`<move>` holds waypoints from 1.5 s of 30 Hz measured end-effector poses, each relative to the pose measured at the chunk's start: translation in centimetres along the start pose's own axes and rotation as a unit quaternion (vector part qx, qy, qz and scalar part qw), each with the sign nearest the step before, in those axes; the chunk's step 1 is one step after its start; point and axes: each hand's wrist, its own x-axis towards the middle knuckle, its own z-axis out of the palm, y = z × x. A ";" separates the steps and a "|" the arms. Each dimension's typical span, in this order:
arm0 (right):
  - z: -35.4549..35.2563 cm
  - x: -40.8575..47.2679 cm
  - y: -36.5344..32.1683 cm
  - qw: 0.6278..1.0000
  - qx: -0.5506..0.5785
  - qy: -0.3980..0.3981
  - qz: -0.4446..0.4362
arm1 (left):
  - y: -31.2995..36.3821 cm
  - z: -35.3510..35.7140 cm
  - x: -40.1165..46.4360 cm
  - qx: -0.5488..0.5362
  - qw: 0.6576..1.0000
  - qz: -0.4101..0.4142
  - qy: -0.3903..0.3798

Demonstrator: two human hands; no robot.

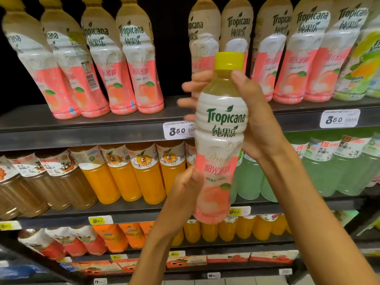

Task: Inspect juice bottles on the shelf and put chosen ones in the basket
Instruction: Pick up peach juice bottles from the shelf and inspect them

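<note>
A peach juice bottle (pixel 220 140) with a yellow cap and a pink and white Tropicana label is held upright in front of the shelf, label facing me. My right hand (pixel 255 118) grips its upper half, thumb near the neck and fingers wrapped behind. My left hand (pixel 185 190) holds its lower part from the left. On the top shelf (pixel 82 128) behind stand several matching peach bottles (pixel 141 66), with a gap where the held bottle is. No basket is in view.
Orange juice bottles (pixel 144 173) and pale green bottles (pixel 320 169) fill the middle shelf. A green-labelled bottle (pixel 362 62) stands at the top right. Lower shelves hold more orange bottles and cartons. Price tags (pixel 178 130) hang on the shelf edges.
</note>
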 end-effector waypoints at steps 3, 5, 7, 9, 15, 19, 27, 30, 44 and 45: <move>0.4 -0.2 0.4 0.999 0.023 0.022 0.021 | -0.3 0.5 -0.1 0.007 0.999 -0.042 0.008; 0.3 -0.5 0.6 0.997 -0.038 0.069 -0.014 | -0.2 1.0 0.2 0.009 0.997 -0.028 0.066; 0.5 -0.8 0.7 0.990 -0.091 0.102 -0.045 | 0.0 1.4 0.7 0.016 0.994 -0.010 0.108; 0.8 -0.9 0.8 0.987 -0.099 0.118 -0.045 | 0.1 2.0 1.1 0.049 0.990 -0.002 0.131; 0.1 -0.3 0.1 0.995 -0.017 0.096 0.007 | 0.5 1.4 0.9 0.023 0.992 0.000 0.121; -0.1 0.2 0.3 0.996 0.054 0.042 0.054 | 0.5 1.1 0.0 -0.037 0.996 -0.076 0.005; -0.2 -0.4 0.8 0.981 -0.069 0.168 0.062 | -0.1 2.5 0.0 0.011 0.991 -0.047 0.122; -0.6 -0.1 0.3 0.983 -0.052 0.138 0.106 | 0.2 2.9 0.1 0.000 0.989 -0.057 0.134; -0.9 0.3 0.5 0.986 -0.021 0.153 0.064 | 1.3 2.0 0.3 -0.021 0.994 -0.077 0.076; -0.9 0.3 0.5 0.985 -0.032 0.159 0.065 | 1.3 2.3 0.2 -0.009 0.994 -0.072 0.077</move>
